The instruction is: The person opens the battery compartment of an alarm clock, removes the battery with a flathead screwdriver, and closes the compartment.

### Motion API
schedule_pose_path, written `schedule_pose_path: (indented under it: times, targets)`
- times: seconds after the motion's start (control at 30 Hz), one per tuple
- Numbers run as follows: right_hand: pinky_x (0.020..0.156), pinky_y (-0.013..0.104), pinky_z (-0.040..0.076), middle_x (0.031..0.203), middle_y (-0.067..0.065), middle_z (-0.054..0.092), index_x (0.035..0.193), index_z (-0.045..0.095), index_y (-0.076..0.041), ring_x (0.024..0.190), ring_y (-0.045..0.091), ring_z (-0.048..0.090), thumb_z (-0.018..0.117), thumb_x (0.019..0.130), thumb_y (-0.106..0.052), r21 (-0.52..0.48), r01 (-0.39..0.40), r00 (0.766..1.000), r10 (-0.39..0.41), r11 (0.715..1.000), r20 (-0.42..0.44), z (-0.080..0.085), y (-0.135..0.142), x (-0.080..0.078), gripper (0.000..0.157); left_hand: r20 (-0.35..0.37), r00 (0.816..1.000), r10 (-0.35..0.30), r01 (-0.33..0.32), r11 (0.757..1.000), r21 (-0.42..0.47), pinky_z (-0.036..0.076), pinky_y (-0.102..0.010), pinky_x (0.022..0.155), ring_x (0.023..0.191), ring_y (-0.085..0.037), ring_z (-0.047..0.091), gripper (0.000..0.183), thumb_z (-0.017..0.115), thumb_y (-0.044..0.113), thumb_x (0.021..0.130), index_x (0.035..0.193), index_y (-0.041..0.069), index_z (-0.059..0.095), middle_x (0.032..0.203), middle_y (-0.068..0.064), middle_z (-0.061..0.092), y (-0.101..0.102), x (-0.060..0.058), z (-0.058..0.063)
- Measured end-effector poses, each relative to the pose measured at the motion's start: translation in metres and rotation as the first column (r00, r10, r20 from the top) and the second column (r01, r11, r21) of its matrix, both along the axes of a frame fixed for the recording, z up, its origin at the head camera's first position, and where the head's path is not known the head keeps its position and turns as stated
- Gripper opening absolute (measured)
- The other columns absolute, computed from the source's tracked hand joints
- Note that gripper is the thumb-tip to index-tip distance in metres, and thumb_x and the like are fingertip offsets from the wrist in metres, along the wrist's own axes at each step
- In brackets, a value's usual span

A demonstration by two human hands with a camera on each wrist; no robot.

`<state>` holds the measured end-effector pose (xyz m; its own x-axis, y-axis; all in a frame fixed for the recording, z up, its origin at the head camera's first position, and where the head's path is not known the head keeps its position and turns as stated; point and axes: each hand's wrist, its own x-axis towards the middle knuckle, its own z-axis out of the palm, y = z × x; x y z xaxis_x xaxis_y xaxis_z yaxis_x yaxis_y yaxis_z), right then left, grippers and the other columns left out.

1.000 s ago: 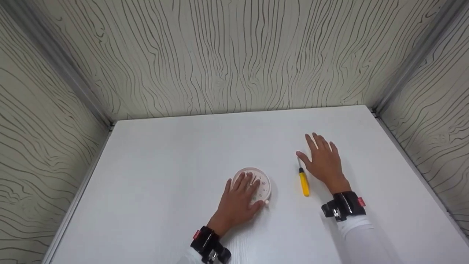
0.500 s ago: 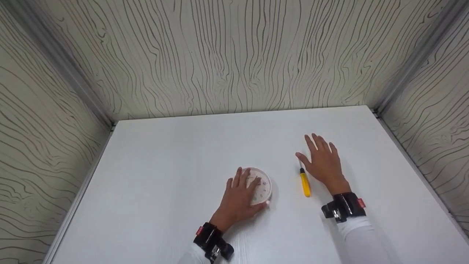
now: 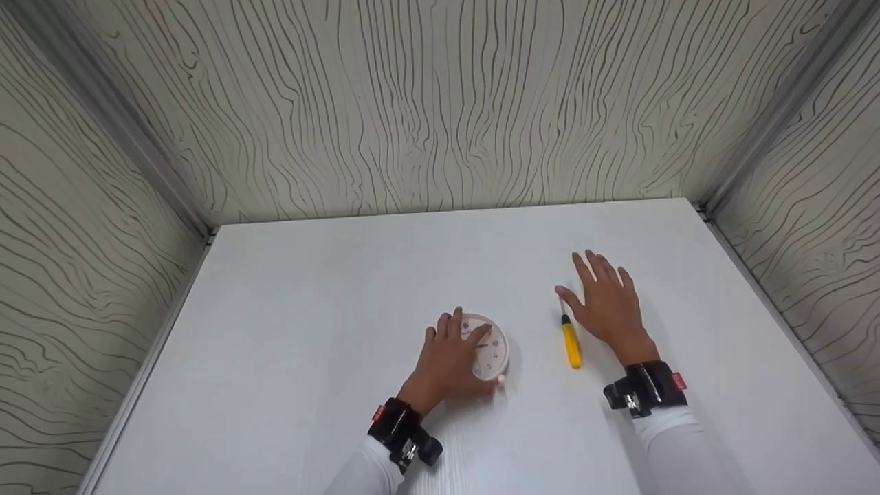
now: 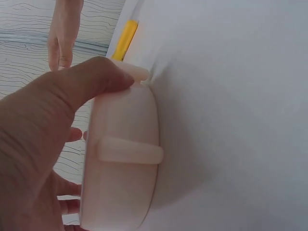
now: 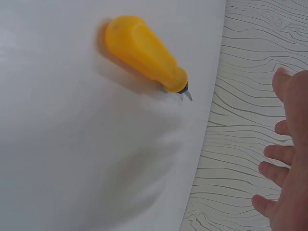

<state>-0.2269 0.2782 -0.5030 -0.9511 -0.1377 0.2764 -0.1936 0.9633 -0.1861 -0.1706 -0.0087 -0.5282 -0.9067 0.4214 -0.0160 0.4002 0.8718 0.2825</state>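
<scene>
A round pale pink clock [image 3: 492, 359] lies face up on the white table, numerals and hands partly showing. My left hand [image 3: 445, 361] grips it from the left, index finger bent over the face and the other fingers along the far left rim. In the left wrist view, the thumb presses the clock's side [image 4: 125, 192] beside one of two short peg-like feet [image 4: 130, 151]. My right hand [image 3: 608, 306] hovers with spread fingers, holding nothing. Just left of it lies a yellow-handled screwdriver [image 3: 570, 344], its thin shaft pointing away, near the thumb tip.
The white table [image 3: 330, 295] is bounded by pale wood-grain panels [image 3: 426, 103] at the back and both sides. Grey metal posts [image 3: 130, 137] stand at the corners. Both wrists wear black camera straps [image 3: 650, 385].
My left hand's fingers have shifted from lying across the clock's face toward its left rim, uncovering more of the dial. The right hand and screwdriver have stayed in place.
</scene>
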Motion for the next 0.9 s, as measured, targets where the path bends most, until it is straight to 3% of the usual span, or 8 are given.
schedule_pose_path:
  times: [0.33, 0.9]
  targets:
    - [0.114, 0.063, 0.023, 0.154, 0.022, 0.034, 0.151, 0.033, -0.008, 0.141, 0.040, 0.032, 0.053, 0.097, -0.046, 0.009, 0.000, 1.000, 0.000, 1.000, 0.004, -0.0012, -0.0010, 0.0000, 0.070, -0.020, 1.000, -0.010, 0.009, 0.999, -0.036, 0.036, -0.058, 0.107, 0.135, -0.040, 0.036, 0.097, 0.073, 0.073, 0.063, 0.145, 0.032, 0.041, 0.150, -0.021, 0.033, 0.0031, -0.0047, -0.0015]
    - [0.114, 0.063, 0.024, 0.154, 0.022, 0.034, 0.151, 0.033, -0.008, 0.141, 0.040, 0.033, 0.053, 0.097, -0.047, 0.030, -0.001, 1.000, 0.000, 1.000, 0.016, -0.0026, -0.0039, 0.0018, 0.070, -0.059, 0.997, -0.045, 0.040, 0.995, -0.092, 0.039, -0.055, 0.104, 0.132, -0.038, 0.039, 0.096, 0.067, 0.079, 0.064, 0.146, 0.036, 0.041, 0.147, -0.020, 0.038, 0.0019, -0.0070, -0.0006]
